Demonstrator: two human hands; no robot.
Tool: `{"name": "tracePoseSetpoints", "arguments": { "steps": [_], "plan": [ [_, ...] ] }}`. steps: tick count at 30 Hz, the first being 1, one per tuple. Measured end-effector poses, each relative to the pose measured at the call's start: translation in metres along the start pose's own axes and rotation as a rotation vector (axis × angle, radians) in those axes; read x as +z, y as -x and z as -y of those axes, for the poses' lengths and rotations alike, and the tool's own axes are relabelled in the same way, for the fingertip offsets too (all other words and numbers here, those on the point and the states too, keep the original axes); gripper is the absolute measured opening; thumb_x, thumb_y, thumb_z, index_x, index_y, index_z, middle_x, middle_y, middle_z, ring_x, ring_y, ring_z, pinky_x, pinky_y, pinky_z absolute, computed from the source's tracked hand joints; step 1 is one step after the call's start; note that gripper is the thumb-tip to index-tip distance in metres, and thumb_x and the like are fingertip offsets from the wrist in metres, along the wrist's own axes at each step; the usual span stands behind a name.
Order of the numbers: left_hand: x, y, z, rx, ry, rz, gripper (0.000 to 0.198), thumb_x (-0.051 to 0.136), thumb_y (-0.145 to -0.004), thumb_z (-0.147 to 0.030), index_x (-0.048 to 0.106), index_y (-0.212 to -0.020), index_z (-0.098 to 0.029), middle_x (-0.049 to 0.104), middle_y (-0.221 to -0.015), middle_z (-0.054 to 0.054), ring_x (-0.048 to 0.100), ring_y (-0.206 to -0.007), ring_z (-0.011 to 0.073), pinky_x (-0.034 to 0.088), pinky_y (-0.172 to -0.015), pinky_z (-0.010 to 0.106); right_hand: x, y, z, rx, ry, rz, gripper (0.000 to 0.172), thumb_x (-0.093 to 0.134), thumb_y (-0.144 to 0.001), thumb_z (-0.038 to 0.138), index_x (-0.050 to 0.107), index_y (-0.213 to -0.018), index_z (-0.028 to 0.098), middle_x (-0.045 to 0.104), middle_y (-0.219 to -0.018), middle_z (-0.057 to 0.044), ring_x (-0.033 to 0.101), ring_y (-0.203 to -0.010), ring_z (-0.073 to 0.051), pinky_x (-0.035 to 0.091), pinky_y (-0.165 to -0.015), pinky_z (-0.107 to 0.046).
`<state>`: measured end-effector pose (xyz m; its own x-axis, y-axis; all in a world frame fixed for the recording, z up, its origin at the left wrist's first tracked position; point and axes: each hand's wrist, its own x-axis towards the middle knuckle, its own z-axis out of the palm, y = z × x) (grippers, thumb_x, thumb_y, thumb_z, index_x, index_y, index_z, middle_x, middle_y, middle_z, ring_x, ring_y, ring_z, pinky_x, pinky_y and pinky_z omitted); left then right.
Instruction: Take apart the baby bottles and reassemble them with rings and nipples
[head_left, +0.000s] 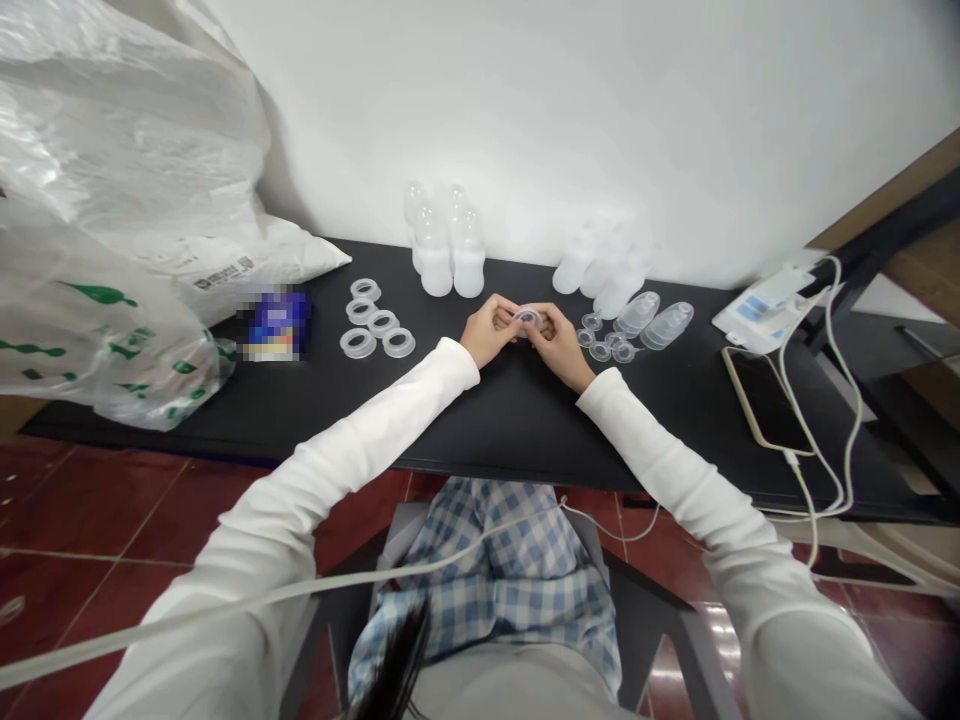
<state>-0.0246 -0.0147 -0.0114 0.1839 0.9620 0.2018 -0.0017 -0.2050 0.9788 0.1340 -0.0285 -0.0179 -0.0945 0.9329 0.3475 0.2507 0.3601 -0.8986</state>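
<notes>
Both my left hand (491, 328) and my right hand (556, 340) are closed on a clear plastic bottle collar ring (528, 316), held between them above the black table. Something small and translucent seems to sit inside the ring, partly covered by my fingers. To the left lie several loose collar rings (376, 325). Just right of my right hand are several clear silicone nipples (600, 348) and two clear domed caps (666, 326). White bottles with clear domed tops (452, 255) stand at the back, and more white bottles (600, 272) are at the back right.
A large plastic bag (135, 210) fills the left side, beside a blurred blue packet (281, 325). On the right are a phone (769, 400), a white box (766, 308) and looping white cables (844, 380). Another cable (300, 590) crosses over my lap. A wall stands behind the table (480, 425).
</notes>
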Motion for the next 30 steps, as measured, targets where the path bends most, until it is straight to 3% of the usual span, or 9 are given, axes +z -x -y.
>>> {"name": "tracePoseSetpoints", "arguments": {
  "steps": [7,13,20,26,30],
  "plan": [
    [0.004,0.002,-0.003,-0.073,-0.066,-0.044,0.020,0.076,-0.078,-0.011,0.057,-0.081,-0.018,0.060,-0.060,-0.007,0.054,-0.048,0.0056,0.045,-0.049,0.018,0.003,-0.001,-0.003,-0.024,0.029,-0.091,0.045,0.073,-0.079,0.061,0.054,-0.095,0.024,0.046,-0.067,0.007,0.046,-0.059,-0.010,0.040,-0.057,-0.026],
    [0.005,0.000,0.000,-0.054,-0.005,-0.036,0.023,0.077,-0.078,-0.014,0.054,-0.082,-0.018,0.060,-0.061,-0.007,0.056,-0.050,0.0058,0.046,-0.049,0.017,0.001,0.000,0.000,0.001,0.011,-0.075,0.045,0.071,-0.080,0.062,0.054,-0.097,0.024,0.050,-0.071,0.005,0.050,-0.063,-0.011,0.043,-0.059,-0.026],
    [-0.001,-0.006,0.001,-0.001,0.092,-0.032,0.025,0.077,-0.077,-0.017,0.053,-0.086,-0.020,0.064,-0.072,-0.005,0.061,-0.061,0.0061,0.053,-0.062,0.018,0.002,0.000,-0.001,0.048,-0.169,-0.061,0.058,0.060,-0.082,0.075,0.043,-0.111,0.028,0.054,-0.080,0.005,0.055,-0.066,-0.011,0.048,-0.058,-0.026],
    [-0.001,-0.006,-0.001,0.074,0.114,0.030,0.022,0.073,-0.077,-0.014,0.054,-0.086,-0.019,0.069,-0.089,0.000,0.067,-0.079,0.0087,0.051,-0.074,0.020,0.000,-0.001,0.004,0.047,-0.144,-0.008,0.052,0.067,-0.079,0.071,0.060,-0.102,0.025,0.062,-0.091,0.000,0.052,-0.068,-0.011,0.048,-0.058,-0.026],
    [0.002,-0.008,0.003,0.048,0.083,-0.015,0.030,0.074,-0.076,-0.013,0.053,-0.095,-0.021,0.070,-0.102,0.003,0.069,-0.086,0.0110,0.052,-0.077,0.022,-0.001,0.002,0.011,-0.046,-0.034,-0.151,0.041,0.070,-0.082,0.061,0.061,-0.096,0.023,0.061,-0.096,-0.002,0.051,-0.071,-0.011,0.048,-0.065,-0.028]
  ]
}}
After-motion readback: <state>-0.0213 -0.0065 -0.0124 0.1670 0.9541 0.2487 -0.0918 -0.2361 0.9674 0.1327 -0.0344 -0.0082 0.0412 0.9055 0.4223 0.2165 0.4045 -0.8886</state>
